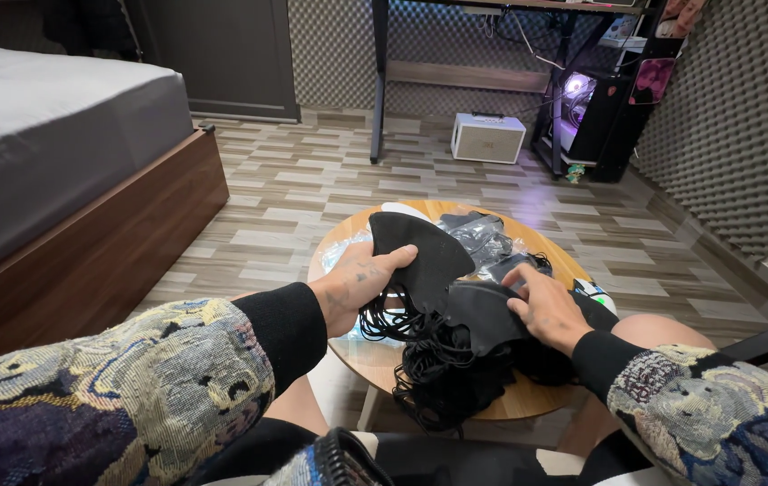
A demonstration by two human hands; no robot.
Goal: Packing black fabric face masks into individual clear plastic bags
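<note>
1. left hand (361,281) is lifted a bit over the round wooden table (375,355). its fingers are closed in a pinch on one black face mask (420,256), thumb on top, other fingers under; the mask is flat and open, above the table's middle.
2. right hand (541,306) lies on the pile of black masks (483,337) at the near edge of the table. fingers are spread and half bent, pressing on the top mask; i cannot tell if they really grip it or only rest on it.
3. black ear loops (397,324) hang down in a tangle from the held mask and the pile, some over the table edge.
4. clear plastic wrappers (492,238) lie behind the masks, on the far part of the table.
5. step in hand, as i judge: taking one mask apart from the pile, w/ the right hand keeping the rest down.
6. next move calls for, i think, a slow pull up and left, bc the loops look caught w/ each other; a fast pull may drag more masks off the edge.
7. around: bed (51,135) at left, small white box (487,137) on the floor under a desk.
</note>
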